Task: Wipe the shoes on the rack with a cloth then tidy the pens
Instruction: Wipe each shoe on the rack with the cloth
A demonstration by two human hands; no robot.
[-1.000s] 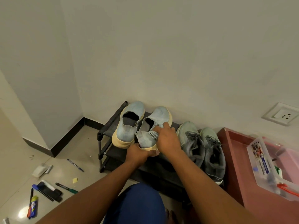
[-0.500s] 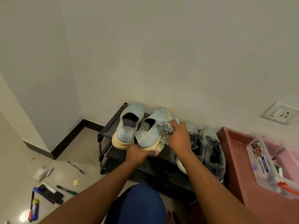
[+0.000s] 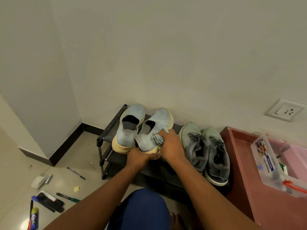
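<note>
While the camera looks down from head height, a plain wall fills the upper half, with one white wall socket (image 3: 284, 110) at 3 o'clock. One black shoe rack (image 3: 108, 130) stands against the wall near the centre, and one reddish desk (image 3: 240, 156) sits just beside it at 4 o'clock, carrying one clear plastic box (image 3: 265, 163) of small items.

Four shoes stand on the top shelf: two light blue slip-on shoes (image 3: 131, 123) with cream soles toward 11 o'clock of the hands, and two grey lace-up shoes (image 3: 214, 151) toward 3 o'clock.

Two bare forearms reach in from 6 o'clock, crossing in front of the rack's lower shelves. The left hand (image 3: 138, 156) grips the heel of the nearer blue shoe from below. The right hand (image 3: 171, 145), touching it, is curled round one crumpled grey-blue cloth (image 3: 158, 138) pressed on that shoe's right side near the heel. A blue-clad knee (image 3: 141, 208) hides the floor at 6 o'clock.

On the floor at 8 o'clock lie scattered pens and markers: one dark pen (image 3: 76, 173), one green-tipped marker (image 3: 67, 197), and a loose cluster (image 3: 44, 203) whose count is hard to tell, plus one small white eraser-like object (image 3: 40, 180) and one yellow scrap (image 3: 76, 188).
</note>
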